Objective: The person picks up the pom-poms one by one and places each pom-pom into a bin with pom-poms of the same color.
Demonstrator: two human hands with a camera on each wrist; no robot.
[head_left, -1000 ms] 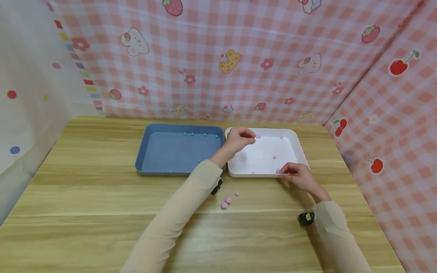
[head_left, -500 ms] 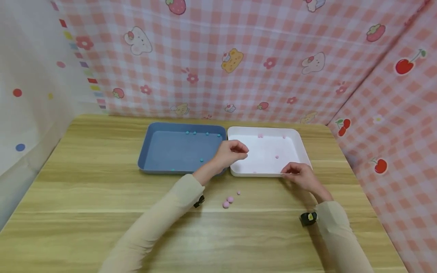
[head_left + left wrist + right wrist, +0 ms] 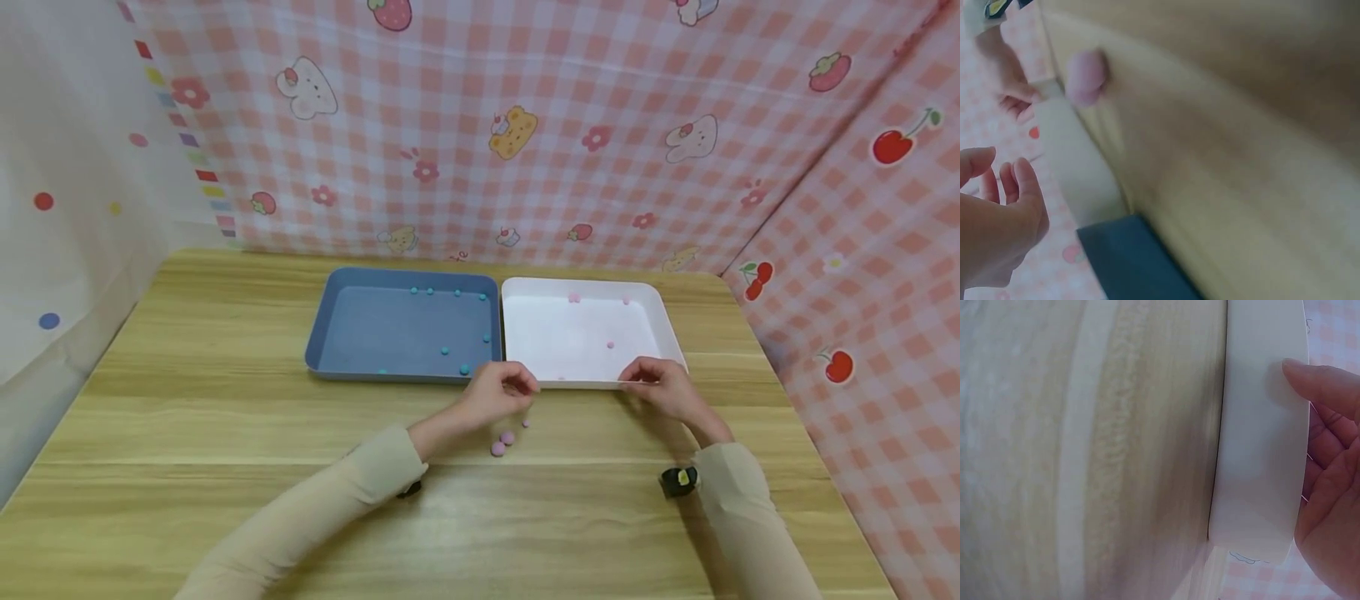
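Note:
My right hand [image 3: 663, 390] grips the front rim of the white tray [image 3: 592, 385]. In the right wrist view the thumb [image 3: 1310, 378] presses the outer wall, with the fingers behind the rim. My left hand [image 3: 497, 396] hovers at the trays' front edge where they meet, just above several pink balls [image 3: 498, 449] on the table. The left wrist view shows a gap between its thumb [image 3: 977, 164] and bent fingers, holding nothing. Several small pink pieces [image 3: 611, 345] lie in the white tray. The blue tray [image 3: 375, 375] holds several teal balls [image 3: 445, 351].
Both trays stand side by side on the wooden table [image 3: 187, 400]. Behind them hangs a pink checked cloth [image 3: 450, 83], and another checked cloth [image 3: 862, 292] runs along the right side. A white dotted cloth [image 3: 75, 267] borders the left.
My left hand has drawn back from over the white tray to the front edge, near the pink balls. More teal balls in the blue tray are uncovered. My right hand has stayed at the rim.

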